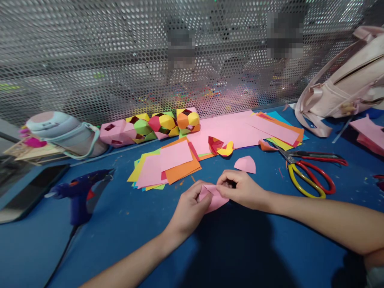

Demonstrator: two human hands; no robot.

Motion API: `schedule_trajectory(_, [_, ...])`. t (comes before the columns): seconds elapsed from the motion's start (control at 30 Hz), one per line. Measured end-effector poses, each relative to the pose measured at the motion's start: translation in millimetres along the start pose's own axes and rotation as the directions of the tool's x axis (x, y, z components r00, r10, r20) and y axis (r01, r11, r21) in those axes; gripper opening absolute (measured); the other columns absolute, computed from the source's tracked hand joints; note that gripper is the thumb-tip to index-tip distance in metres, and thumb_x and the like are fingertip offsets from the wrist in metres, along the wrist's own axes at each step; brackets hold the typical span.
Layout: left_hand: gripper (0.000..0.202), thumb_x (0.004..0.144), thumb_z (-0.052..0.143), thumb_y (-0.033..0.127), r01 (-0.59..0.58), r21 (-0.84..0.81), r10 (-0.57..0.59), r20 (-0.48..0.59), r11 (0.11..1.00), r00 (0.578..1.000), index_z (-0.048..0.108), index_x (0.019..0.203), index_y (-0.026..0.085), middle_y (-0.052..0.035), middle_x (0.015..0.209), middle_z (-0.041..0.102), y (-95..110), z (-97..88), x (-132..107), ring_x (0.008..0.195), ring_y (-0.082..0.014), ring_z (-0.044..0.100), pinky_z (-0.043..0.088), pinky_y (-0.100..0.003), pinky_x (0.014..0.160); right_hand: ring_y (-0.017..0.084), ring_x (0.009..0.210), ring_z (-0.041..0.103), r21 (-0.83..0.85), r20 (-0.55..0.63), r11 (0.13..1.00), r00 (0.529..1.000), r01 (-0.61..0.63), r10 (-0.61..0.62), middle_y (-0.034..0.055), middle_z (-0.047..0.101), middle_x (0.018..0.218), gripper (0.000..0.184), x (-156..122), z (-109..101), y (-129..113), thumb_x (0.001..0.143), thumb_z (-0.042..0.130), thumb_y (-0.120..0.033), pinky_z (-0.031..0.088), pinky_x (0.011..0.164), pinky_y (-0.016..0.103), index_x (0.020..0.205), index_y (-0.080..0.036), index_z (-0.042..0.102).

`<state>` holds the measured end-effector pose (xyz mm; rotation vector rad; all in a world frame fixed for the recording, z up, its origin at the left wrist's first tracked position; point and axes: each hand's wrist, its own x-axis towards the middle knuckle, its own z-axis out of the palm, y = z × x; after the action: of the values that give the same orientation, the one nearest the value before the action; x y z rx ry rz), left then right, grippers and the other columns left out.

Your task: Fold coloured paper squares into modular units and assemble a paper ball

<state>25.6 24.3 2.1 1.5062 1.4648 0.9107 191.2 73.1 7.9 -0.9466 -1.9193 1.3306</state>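
A small piece of pink paper (216,204) is held between my two hands just above the blue table. My left hand (192,204) pinches its left side, thumb on top. On the paper's upper right edge, the fingers of my right hand (240,188) are closed in a pinch. A crease or overlapping edge shows between the thumbs; the fingertips hide part of it. Just beyond my right hand lies a rounded pink paper piece (246,164). Farther back sit a folded red paper piece (215,145) and a folded yellow one (226,149).
Stacked coloured sheets (177,160) lie ahead. Scissors (309,176) and red-handled pliers (321,156) rest at right. A blue glue gun (79,192), a phone (33,192) and a bottle (66,132) stand left. Paper balls (163,125) line the back before a perforated metal screen (120,72); a pink backpack (345,84) is back right.
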Motion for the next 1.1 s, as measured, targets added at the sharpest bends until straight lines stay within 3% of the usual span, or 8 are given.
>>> schedule_trajectory(0.43, [0.024,0.077,0.047,0.019,-0.102,0.073,0.102,0.005,0.992,0.995,0.068,0.089,0.02,-0.0032,0.088,0.067,-0.7,0.5,1.8,0.083,-0.0175,0.061,0.047,-0.027,0.075,0.008,0.057,0.042,0.028,0.053,0.995,0.994,-0.096,0.094,-0.0034,0.049,0.061,0.022,-0.1,-0.6,0.2,0.079,0.06,-0.034,0.031,0.05,0.02,0.068,-0.015,0.055])
schedule_trajectory(0.67, [0.028,0.081,0.044,0.02,-0.191,0.135,0.187,0.043,0.972,0.981,0.066,0.099,0.02,-0.004,0.091,0.067,1.8,3.4,1.6,0.087,-0.0179,0.061,0.046,-0.028,0.079,0.012,0.068,0.052,0.136,0.095,0.985,0.991,-0.11,0.098,0.0016,0.061,0.073,0.019,2.8,3.1,0.8,0.078,0.06,-0.033,0.04,0.062,0.025,0.073,-0.014,0.062])
schedule_trajectory(0.87, [0.03,0.083,0.042,0.018,-0.215,0.166,0.207,0.068,0.962,0.976,0.065,0.101,0.021,-0.0031,0.084,0.065,0.4,4.0,1.0,0.08,-0.0162,0.059,0.047,-0.027,0.075,0.011,0.061,0.049,0.132,0.031,0.981,0.99,-0.142,0.139,-0.0001,0.058,0.064,0.013,0.7,6.5,-1.8,0.075,0.06,-0.024,0.037,0.056,0.023,0.066,-0.014,0.059])
schedule_trajectory(1.0, [0.033,0.08,0.044,0.015,-0.221,0.147,0.213,0.072,0.964,0.974,0.063,0.106,0.021,-0.0028,0.085,0.063,-1.0,4.8,1.1,0.078,-0.016,0.057,0.047,-0.027,0.072,0.008,0.055,0.043,0.099,-0.021,0.991,0.996,-0.088,0.09,-0.003,0.052,0.058,0.019,-0.8,10.0,0.4,0.075,0.062,-0.027,0.032,0.049,0.02,0.061,-0.015,0.056])
schedule_trajectory(1.1, [0.03,0.076,0.046,0.011,-0.235,0.136,0.224,0.091,0.962,0.97,0.063,0.099,0.021,-0.002,0.085,0.061,-2.4,6.0,1.9,0.078,-0.0154,0.056,0.046,-0.027,0.072,0.007,0.052,0.038,0.063,-0.061,0.997,0.997,-0.053,0.057,-0.0045,0.048,0.056,0.023,-1.6,12.7,2.4,0.075,0.062,-0.03,0.03,0.048,0.019,0.06,-0.015,0.054])
